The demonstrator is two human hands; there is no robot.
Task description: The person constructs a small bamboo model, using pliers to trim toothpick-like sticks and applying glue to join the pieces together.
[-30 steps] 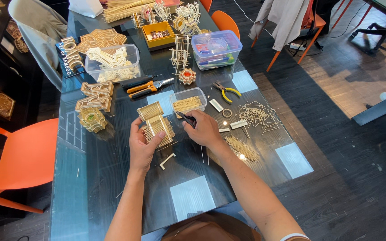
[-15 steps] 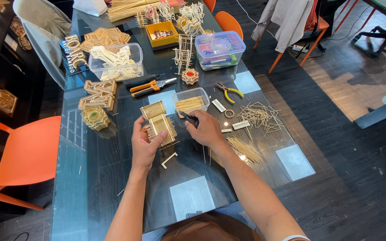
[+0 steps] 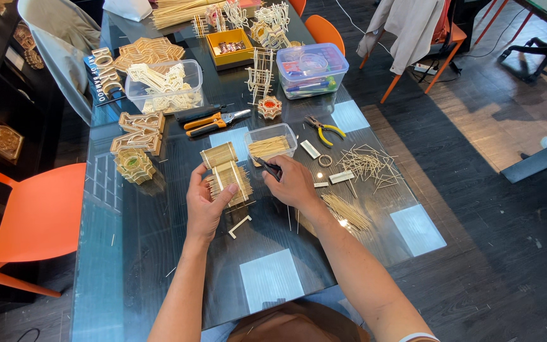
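The left hand (image 3: 205, 202) is closed around a small frame of thin bamboo sticks (image 3: 228, 180), holding it just over the dark glass table (image 3: 159, 253). The right hand (image 3: 295, 183) pinches a small black tool (image 3: 267, 168) right next to the frame. One clear square tub (image 3: 272, 140) of short sticks sits just behind. Two loose piles of sticks (image 3: 365, 163) lie on the right, near the table edge. One yellow pliers (image 3: 323, 130) lies by the tub.
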